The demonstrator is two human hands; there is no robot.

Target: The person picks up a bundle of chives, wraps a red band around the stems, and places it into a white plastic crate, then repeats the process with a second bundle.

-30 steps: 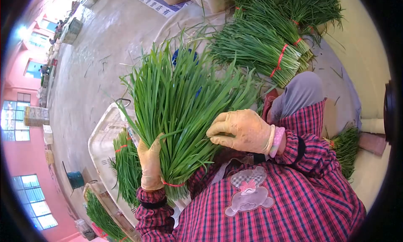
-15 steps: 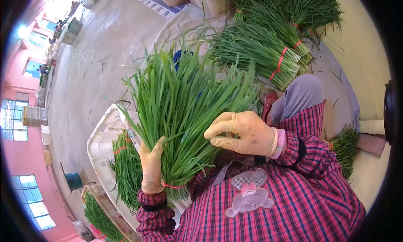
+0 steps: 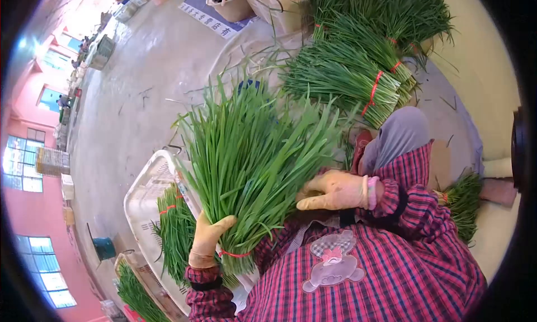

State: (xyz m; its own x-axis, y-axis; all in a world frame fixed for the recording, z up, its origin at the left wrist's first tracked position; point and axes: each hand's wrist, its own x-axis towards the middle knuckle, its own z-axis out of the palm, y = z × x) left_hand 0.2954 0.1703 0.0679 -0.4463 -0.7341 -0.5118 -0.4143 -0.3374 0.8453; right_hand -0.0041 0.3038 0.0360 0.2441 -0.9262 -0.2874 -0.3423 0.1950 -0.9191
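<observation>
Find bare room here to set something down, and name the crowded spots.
Widest: the nearly bare floor between the white crate and the blue sign. Smaller: the sheet between the knee and the yellow wall. Crowded: the bundle pile and around the held bunch.

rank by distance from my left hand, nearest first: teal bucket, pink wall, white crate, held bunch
1. Held bunch, in the left hand
2. White crate, just left
3. Teal bucket, left, beyond the crate
4. Pink wall, far left
</observation>
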